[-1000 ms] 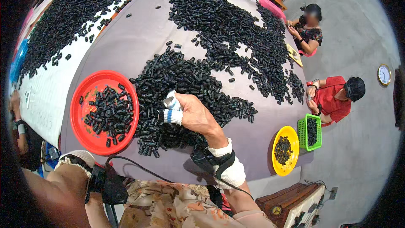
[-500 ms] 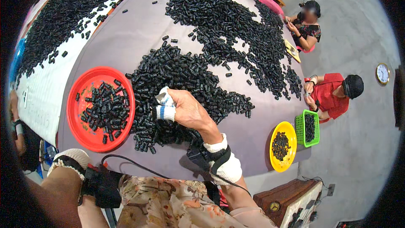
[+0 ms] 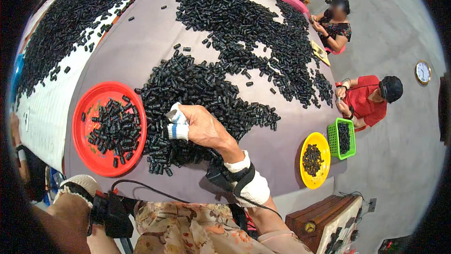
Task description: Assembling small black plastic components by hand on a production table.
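Observation:
My right hand (image 3: 202,126) is closed above the near edge of a big heap of small black ribbed cylindrical pieces (image 3: 188,82). White-and-blue knit covers (image 3: 178,131) wrap its fingertips. A bit of something grey (image 3: 172,113) shows at the pinch, too small to name. Left of this hand stands a round red tray (image 3: 81,150) holding a pile of the same black pieces. At the lower left my left arm (image 3: 61,211) shows, with a white cuff (image 3: 85,182) and a black strapped device; its fingers are out of sight.
More black pieces (image 3: 230,14) spread over the grey table (image 3: 282,136). On the right are a yellow tray (image 3: 305,179) and a green basket (image 3: 333,141), both holding dark pieces. Two people (image 3: 371,99) sit along the right edge. A black cable (image 3: 155,192) crosses the near edge.
The view has shifted a little, so the red tray appears slightly lower and further left. My right hand remains closed over the near heap, with little other movement.

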Demonstrator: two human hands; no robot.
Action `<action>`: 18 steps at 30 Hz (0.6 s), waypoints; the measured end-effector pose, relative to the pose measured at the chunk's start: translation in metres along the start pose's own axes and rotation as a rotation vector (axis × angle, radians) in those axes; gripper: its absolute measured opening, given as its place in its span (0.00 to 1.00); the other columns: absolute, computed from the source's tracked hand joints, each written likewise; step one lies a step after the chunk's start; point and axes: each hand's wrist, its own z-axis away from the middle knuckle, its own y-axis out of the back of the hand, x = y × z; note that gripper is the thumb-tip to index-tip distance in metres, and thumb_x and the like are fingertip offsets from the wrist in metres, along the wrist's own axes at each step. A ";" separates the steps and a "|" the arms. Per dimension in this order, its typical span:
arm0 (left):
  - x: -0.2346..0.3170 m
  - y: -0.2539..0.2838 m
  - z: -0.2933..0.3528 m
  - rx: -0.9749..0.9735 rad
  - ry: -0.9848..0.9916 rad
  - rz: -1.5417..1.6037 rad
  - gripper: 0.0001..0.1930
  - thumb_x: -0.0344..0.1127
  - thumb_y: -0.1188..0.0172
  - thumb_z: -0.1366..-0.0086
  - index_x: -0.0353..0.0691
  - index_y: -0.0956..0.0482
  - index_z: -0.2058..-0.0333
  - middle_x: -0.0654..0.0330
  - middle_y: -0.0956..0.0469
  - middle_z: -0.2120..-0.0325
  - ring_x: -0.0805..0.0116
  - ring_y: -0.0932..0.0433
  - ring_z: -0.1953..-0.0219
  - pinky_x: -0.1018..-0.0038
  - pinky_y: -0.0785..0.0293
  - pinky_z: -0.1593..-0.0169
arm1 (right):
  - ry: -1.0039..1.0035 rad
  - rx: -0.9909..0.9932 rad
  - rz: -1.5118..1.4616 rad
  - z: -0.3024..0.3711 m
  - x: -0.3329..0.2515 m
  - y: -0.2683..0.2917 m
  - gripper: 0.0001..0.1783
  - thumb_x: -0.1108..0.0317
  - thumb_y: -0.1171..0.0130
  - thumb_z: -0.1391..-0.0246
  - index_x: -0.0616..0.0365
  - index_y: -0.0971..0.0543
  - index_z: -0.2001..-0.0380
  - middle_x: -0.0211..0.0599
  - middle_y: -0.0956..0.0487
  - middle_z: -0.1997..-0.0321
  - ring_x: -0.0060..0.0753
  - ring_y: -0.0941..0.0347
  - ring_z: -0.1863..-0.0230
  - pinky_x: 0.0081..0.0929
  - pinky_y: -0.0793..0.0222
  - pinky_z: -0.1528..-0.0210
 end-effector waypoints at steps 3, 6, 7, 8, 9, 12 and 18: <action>0.000 0.002 -0.005 -0.014 0.003 0.004 0.29 0.38 0.35 0.50 0.37 0.34 0.50 0.58 0.30 0.59 0.70 0.31 0.56 0.74 0.34 0.55 | -0.009 -0.032 0.028 -0.003 -0.001 -0.001 0.16 0.61 0.40 0.57 0.62 0.31 0.80 0.28 0.35 0.86 0.20 0.41 0.81 0.24 0.42 0.78; 0.003 0.005 -0.008 -0.021 0.005 -0.013 0.29 0.38 0.35 0.50 0.37 0.34 0.50 0.58 0.30 0.59 0.70 0.31 0.56 0.74 0.34 0.55 | -0.001 -0.023 0.052 -0.004 -0.004 -0.005 0.16 0.60 0.40 0.57 0.62 0.30 0.78 0.30 0.33 0.85 0.22 0.40 0.81 0.24 0.40 0.77; 0.006 0.009 -0.007 -0.020 0.007 -0.039 0.29 0.38 0.35 0.50 0.37 0.34 0.50 0.58 0.30 0.59 0.70 0.31 0.56 0.74 0.34 0.55 | 0.027 -0.009 0.143 -0.004 -0.008 -0.005 0.16 0.60 0.40 0.57 0.62 0.30 0.77 0.31 0.32 0.84 0.23 0.39 0.81 0.25 0.39 0.76; 0.010 0.013 -0.008 -0.025 0.010 -0.060 0.29 0.38 0.35 0.50 0.37 0.34 0.50 0.58 0.30 0.59 0.70 0.31 0.56 0.74 0.34 0.55 | -0.044 -0.043 0.162 -0.003 -0.012 -0.003 0.16 0.60 0.40 0.57 0.62 0.30 0.77 0.31 0.31 0.83 0.22 0.38 0.80 0.25 0.39 0.75; 0.014 0.017 -0.008 -0.030 0.015 -0.083 0.29 0.38 0.35 0.50 0.37 0.34 0.50 0.58 0.30 0.59 0.70 0.31 0.56 0.74 0.34 0.55 | -0.030 -0.032 0.132 0.000 -0.010 -0.001 0.15 0.60 0.40 0.57 0.62 0.30 0.77 0.32 0.31 0.83 0.22 0.38 0.79 0.25 0.38 0.75; 0.028 0.037 -0.009 -0.068 0.052 -0.165 0.29 0.38 0.35 0.50 0.37 0.34 0.50 0.58 0.30 0.59 0.70 0.31 0.56 0.74 0.34 0.55 | -0.041 -0.038 0.181 0.006 -0.010 0.003 0.13 0.62 0.41 0.55 0.61 0.29 0.74 0.31 0.30 0.82 0.20 0.37 0.79 0.24 0.37 0.74; 0.066 0.073 0.016 -0.075 0.218 -0.352 0.28 0.38 0.35 0.50 0.37 0.34 0.50 0.58 0.30 0.59 0.70 0.31 0.56 0.74 0.34 0.55 | -0.126 -0.004 0.028 0.015 -0.009 0.012 0.09 0.69 0.39 0.58 0.61 0.27 0.74 0.20 0.31 0.79 0.13 0.39 0.75 0.17 0.39 0.73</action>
